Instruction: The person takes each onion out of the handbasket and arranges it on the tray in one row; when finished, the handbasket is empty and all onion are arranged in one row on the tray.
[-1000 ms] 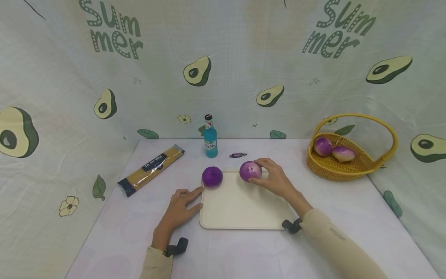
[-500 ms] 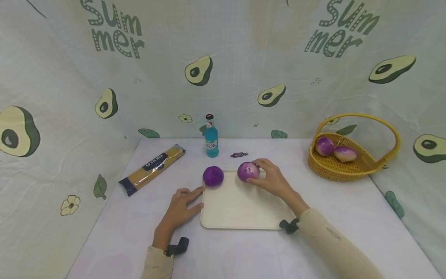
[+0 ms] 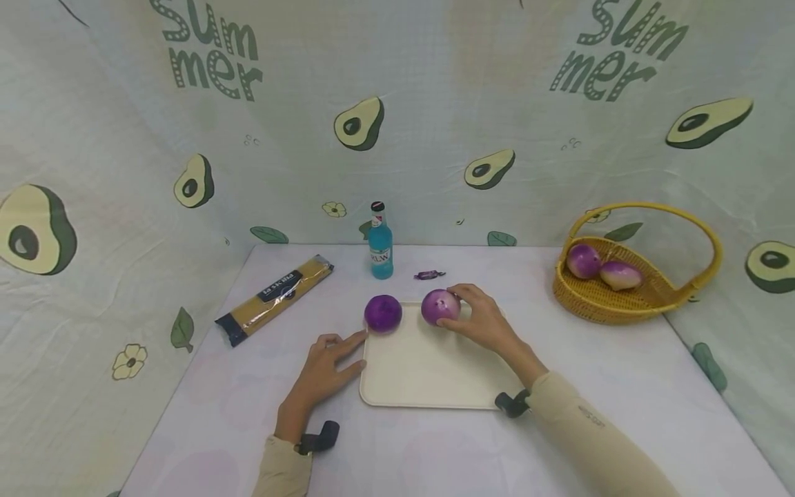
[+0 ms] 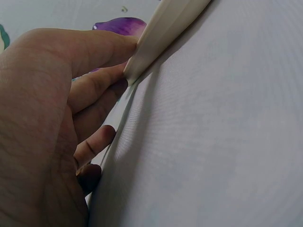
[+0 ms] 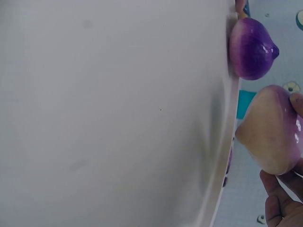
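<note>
In the head view, my right hand (image 3: pixel 487 321) grips a purple-and-white turnip (image 3: pixel 440 308) between thumb and fingers at the cream tray's (image 3: pixel 428 373) far edge. The right wrist view shows this turnip's pale underside (image 5: pixel 267 135) with its pointed root. A second turnip, deep purple (image 3: pixel 383 314), rests at the tray's far left corner, left of the held one. My left hand (image 3: pixel 323 373) touches the tray's left side with its thumb and index finger spread; the left wrist view has those fingertips against the tray rim (image 4: pixel 156 42).
A yellow wicker basket (image 3: pixel 593 304) with two more turnips (image 3: pixel 621 275) stands at the right. Behind the tray are a blue bottle (image 3: pixel 381 248) and a small wrapped candy (image 3: pixel 429 275). A spaghetti packet (image 3: pixel 273 300) lies at the left. A printed cloth backdrop rises behind the table.
My right hand has shifted the held turnip slightly left, closer to the deep purple one. My left hand stays at the tray's edge. The head view has drifted a little.
</note>
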{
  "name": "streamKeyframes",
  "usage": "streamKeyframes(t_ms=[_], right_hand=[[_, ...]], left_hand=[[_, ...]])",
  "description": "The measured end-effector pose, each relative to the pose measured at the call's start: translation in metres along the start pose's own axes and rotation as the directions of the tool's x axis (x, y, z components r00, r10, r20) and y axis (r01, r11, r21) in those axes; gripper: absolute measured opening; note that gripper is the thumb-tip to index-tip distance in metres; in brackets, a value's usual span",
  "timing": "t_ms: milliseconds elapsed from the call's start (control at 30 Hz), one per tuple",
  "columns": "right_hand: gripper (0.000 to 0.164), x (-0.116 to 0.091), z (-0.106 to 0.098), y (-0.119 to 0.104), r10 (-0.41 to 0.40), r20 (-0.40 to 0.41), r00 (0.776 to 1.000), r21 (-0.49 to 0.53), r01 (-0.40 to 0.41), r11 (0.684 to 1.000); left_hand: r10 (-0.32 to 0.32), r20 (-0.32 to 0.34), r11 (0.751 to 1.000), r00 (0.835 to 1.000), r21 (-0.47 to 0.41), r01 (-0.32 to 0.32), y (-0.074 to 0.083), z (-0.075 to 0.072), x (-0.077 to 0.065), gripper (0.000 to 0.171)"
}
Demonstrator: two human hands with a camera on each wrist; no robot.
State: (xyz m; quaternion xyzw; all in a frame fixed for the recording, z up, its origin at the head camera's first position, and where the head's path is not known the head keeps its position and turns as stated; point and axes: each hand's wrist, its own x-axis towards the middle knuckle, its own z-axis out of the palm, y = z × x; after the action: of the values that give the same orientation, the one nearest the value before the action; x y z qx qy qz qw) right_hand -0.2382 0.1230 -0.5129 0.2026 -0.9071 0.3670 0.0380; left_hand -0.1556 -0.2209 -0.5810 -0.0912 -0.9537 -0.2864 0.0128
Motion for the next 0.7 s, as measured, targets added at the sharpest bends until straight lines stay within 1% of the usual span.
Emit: streamKeyframes(t_ms=[133, 233, 367, 700], right_hand=[[0.071, 0.0005, 0.0021, 0.0000, -0.002, 0.003, 1.000, -0.007, 0.002, 1.000], [0.072, 0.0010, 0.0037, 0.0001, 0.005, 0.008, 1.000, -0.012, -0.005, 1.000], [0.072, 0.0021, 0.0056, -0.0002, 0.009, 0.013, 1.000, -0.011, -0.009, 1.000], [0.072, 0.0032, 0.0104, -0.0020, 0.004, 0.019, 1.000, 0.015, -0.004, 1.000]], left_hand=[[0.020, -0.009, 1.000, 1.000, -0.009, -0.020, 0.0009, -0.0016, 0.0002, 0.058], [0.028, -0.003, 1.000, 1.000, -0.012, -0.028, 0.0010, -0.0021, 0.0008, 0.058], [0.024, 0.009, 1.000, 1.000, -0.015, -0.024, 0.0003, -0.0019, 0.0011, 0.059], [0.030, 0.002, 0.999, 1.000, -0.029, -0.030, -0.0023, -0.0007, 0.0009, 0.059]])
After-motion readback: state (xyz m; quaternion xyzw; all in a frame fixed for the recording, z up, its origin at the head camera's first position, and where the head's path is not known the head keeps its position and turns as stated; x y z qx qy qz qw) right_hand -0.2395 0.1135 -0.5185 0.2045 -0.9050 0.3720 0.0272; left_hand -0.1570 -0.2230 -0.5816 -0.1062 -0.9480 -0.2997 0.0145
